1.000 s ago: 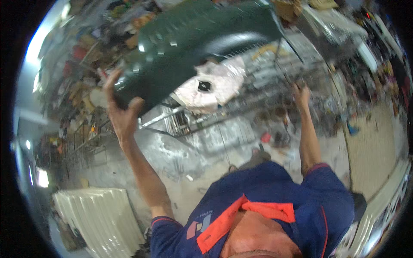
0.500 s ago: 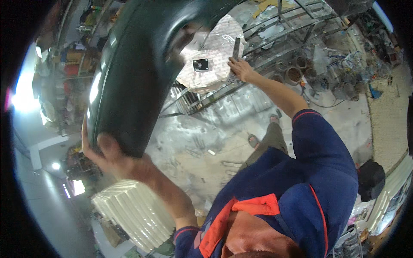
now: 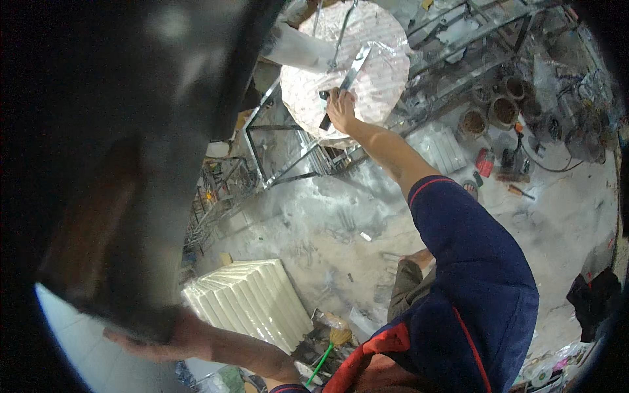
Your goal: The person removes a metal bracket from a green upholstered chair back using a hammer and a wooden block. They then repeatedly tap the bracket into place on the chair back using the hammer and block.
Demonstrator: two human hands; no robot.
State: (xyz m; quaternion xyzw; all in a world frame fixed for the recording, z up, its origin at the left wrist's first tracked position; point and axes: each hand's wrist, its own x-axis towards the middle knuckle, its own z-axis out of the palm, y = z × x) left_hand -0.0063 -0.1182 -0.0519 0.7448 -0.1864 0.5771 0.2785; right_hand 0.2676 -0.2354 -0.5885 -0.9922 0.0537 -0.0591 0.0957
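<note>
A large dark, smooth, curved piece (image 3: 177, 98) fills the upper left, close to me and blurred. My left hand (image 3: 173, 340) holds its lower end from beneath, the fingers partly hidden behind it. Farther off lies a round disc (image 3: 386, 85) covered in pale printed wrapping. Over this disc my right hand (image 3: 341, 110) is closed around a flat metal bar (image 3: 357, 65) with a dark lower end. The bar lies slanted across the wrapping. Beside it, a pale cylindrical shape (image 3: 298, 49) reaches over the disc; what it belongs to I cannot tell.
A metal frame (image 3: 288, 177) stands under and around the disc. Off-white wrapped slabs (image 3: 252, 298) are stacked at lower left, near a green stick (image 3: 320, 363). Several round pots (image 3: 503, 111), a red object (image 3: 485, 162) and a brush-like tool (image 3: 521, 192) lie on the floor at right.
The dark curved piece has come nearer and swung left and down, with my left hand at its end. My right hand has shifted from the disc's right edge toward its middle with the bar.
</note>
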